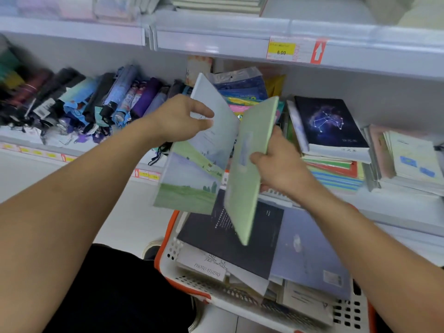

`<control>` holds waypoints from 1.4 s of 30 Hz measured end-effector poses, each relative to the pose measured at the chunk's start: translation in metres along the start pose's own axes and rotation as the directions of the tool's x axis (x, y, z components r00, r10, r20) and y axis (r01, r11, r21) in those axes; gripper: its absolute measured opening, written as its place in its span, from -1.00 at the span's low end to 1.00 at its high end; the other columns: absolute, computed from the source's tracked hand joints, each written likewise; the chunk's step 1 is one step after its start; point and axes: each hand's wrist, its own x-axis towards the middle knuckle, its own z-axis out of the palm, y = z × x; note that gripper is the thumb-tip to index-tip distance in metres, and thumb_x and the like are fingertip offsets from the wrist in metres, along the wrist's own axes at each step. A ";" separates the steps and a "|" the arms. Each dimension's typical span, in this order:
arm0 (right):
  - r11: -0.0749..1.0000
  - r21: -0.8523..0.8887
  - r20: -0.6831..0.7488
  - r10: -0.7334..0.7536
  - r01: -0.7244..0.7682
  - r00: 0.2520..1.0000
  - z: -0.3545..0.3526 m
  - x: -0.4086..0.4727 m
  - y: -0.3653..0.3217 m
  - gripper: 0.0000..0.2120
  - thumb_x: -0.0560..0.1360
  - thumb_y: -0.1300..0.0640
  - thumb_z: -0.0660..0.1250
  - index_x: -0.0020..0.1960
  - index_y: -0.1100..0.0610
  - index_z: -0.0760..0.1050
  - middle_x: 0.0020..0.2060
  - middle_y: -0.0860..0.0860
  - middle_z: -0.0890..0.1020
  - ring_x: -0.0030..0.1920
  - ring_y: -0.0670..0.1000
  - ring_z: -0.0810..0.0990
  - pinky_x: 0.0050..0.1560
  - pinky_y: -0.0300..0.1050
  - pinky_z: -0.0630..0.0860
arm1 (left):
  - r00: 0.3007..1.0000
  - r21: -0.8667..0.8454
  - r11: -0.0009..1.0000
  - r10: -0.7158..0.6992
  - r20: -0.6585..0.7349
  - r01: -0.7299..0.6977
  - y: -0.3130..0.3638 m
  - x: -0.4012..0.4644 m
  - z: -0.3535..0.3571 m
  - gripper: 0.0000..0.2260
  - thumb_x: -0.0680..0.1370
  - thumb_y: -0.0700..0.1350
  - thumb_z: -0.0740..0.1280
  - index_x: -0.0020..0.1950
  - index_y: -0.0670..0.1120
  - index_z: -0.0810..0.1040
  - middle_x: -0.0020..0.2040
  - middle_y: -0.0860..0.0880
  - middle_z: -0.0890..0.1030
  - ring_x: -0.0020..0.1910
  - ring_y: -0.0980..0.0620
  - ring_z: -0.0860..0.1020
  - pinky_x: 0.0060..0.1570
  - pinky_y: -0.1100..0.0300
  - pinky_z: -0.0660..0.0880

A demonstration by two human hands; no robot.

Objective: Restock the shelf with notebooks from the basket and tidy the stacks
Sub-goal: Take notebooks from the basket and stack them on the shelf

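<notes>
Two notebooks are held up in the air above the basket, in front of the shelf. The landscape-cover notebook point(192, 169), printed with green fields and pale sky, is tilted with its long axis running from lower left up to upper right, its far top corner aimed at the shelf. The left hand point(179, 118) pinches its upper edge, thumb on the near face and fingers curled behind. Just beside it, the pale green notebook point(249, 164) stands nearly on edge, its long axis steep, top corner toward the shelf and bottom corner pointing down into the basket. The right hand point(281, 162) grips its right edge, thumb on the cover and fingers wrapped behind. The two covers spread apart in a V, close together near their middle.

Below them the white basket with an orange rim point(168, 251) holds more notebooks lying flat, among them a dark one point(240, 241) and a lilac one point(310, 251). On the shelf to the right sits a stack topped by a constellation-cover notebook point(329, 123). Folded umbrellas point(96, 99) lie in a row on the left. A yellow price tag point(281, 49) is fixed to the upper shelf edge point(216, 42).
</notes>
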 end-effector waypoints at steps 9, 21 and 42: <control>0.889 0.451 0.195 -0.179 0.074 0.964 0.075 -0.017 -0.046 -0.08 0.50 0.24 0.42 0.59 -0.05 -0.14 -0.29 0.07 0.62 -0.28 0.02 0.66 -0.11 0.08 0.68 | 0.996 -0.341 0.936 0.081 -0.042 -0.091 0.008 -0.003 0.005 -0.86 0.52 -0.24 0.42 0.07 -0.13 0.66 0.00 0.00 0.71 0.01 0.08 0.67 0.11 0.09 0.57; 0.490 0.871 0.056 -0.023 -0.038 0.998 0.004 0.015 0.054 -0.47 0.33 0.32 0.44 0.31 0.26 0.49 0.15 0.15 0.67 0.11 0.07 0.66 0.20 0.01 0.57 | 0.938 -0.397 0.861 0.348 0.003 -0.318 0.003 -0.010 -0.004 -0.15 0.49 -0.32 0.44 0.56 0.25 0.07 0.54 0.13 0.24 0.46 0.10 0.33 0.39 0.09 0.38; 0.843 0.513 -0.034 -0.167 0.161 0.985 0.038 -0.006 0.136 -0.72 0.48 0.32 0.43 0.14 0.09 0.59 -0.04 -0.18 0.71 0.07 -0.15 0.67 0.08 -0.27 0.56 | 0.848 0.363 0.916 -0.051 0.528 -0.171 -0.026 0.005 0.025 -0.93 0.55 -0.09 0.40 -0.04 -0.07 0.58 -0.22 -0.01 0.66 -0.29 0.04 0.69 -0.30 0.19 0.61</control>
